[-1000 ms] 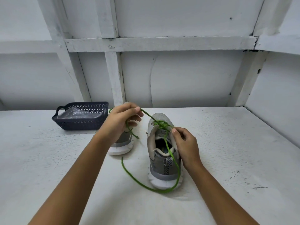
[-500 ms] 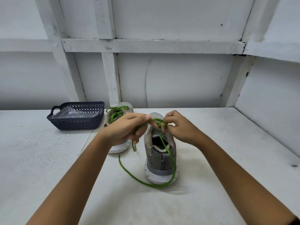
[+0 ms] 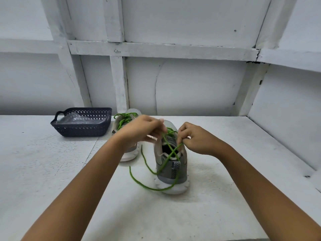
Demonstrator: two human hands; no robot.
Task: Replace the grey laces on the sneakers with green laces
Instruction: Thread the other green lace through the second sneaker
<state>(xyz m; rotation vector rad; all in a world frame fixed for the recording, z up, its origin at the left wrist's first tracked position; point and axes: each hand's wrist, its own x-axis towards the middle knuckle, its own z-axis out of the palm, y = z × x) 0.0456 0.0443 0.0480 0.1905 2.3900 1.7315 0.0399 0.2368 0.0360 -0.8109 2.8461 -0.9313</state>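
The thin green cord lace (image 3: 171, 150) crosses over the ankle opening of the nearer grey mesh sneaker (image 3: 171, 173), which stands toe-away on the white table (image 3: 225, 206). The left hand (image 3: 142, 129) pinches one strand and the right hand (image 3: 196, 140) the other, just above the tongue.

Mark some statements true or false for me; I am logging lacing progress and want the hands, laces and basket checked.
1. Both the left hand and the right hand pinch the green lace. True.
2. Its strands cross over the opening of the nearer sneaker. True.
3. The farther sneaker carries grey laces. False: green laces run through it.
4. The dark basket stands right of the sneakers. False: it stands to their left.
5. Lace slack lies on the table round the nearer sneaker's heel. True.
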